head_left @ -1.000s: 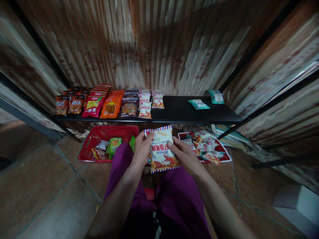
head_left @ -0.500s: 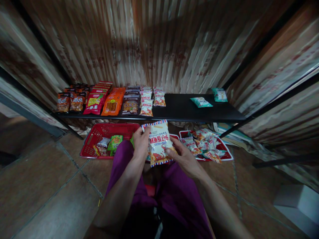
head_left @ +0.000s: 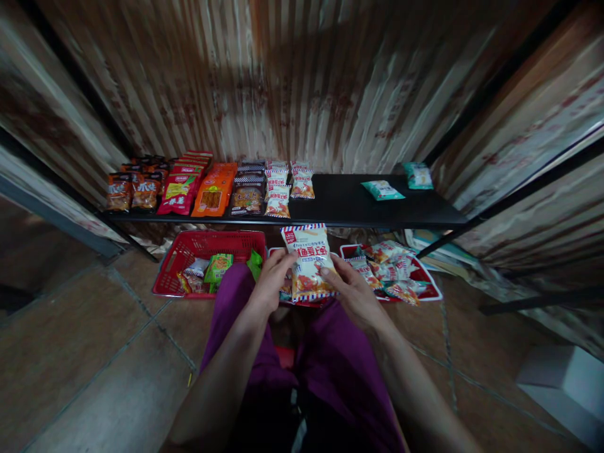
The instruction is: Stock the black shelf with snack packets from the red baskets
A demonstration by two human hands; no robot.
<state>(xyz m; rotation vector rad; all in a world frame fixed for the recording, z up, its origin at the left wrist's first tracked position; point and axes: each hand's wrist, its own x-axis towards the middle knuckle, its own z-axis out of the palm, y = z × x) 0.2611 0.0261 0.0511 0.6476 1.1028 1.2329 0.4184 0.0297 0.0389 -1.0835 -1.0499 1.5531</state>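
A white snack bag (head_left: pixel 310 261) with red lettering and striped ends is held upright in front of the shelf edge, above my knees. My left hand (head_left: pixel 272 280) grips its left side, with the fingertips partly behind the bag. On the right side my right hand (head_left: pixel 352 286) is closed on it, thumb on the front face. Matching small white snack bags (head_left: pixel 277 200) stand in two rows on the black shelf (head_left: pixel 335 211) just beyond. Under the held bag, part of a basket is hidden.
Left on the shelf are orange-brown packets (head_left: pixel 119 192), red packets (head_left: pixel 179 192), orange packets (head_left: pixel 214 192) and dark packets (head_left: pixel 248 196). Two teal packets (head_left: pixel 383 190) lie at the right. Below stand a red basket (head_left: pixel 165 267) and a white-rimmed basket (head_left: pixel 436 292) holding snack bags. A white box (head_left: pixel 550 371) sits on the floor.
The held bag has shifted slightly right and up and turned a little more upright. My left hand has slid lower along its left edge; my right hand still holds its right side.
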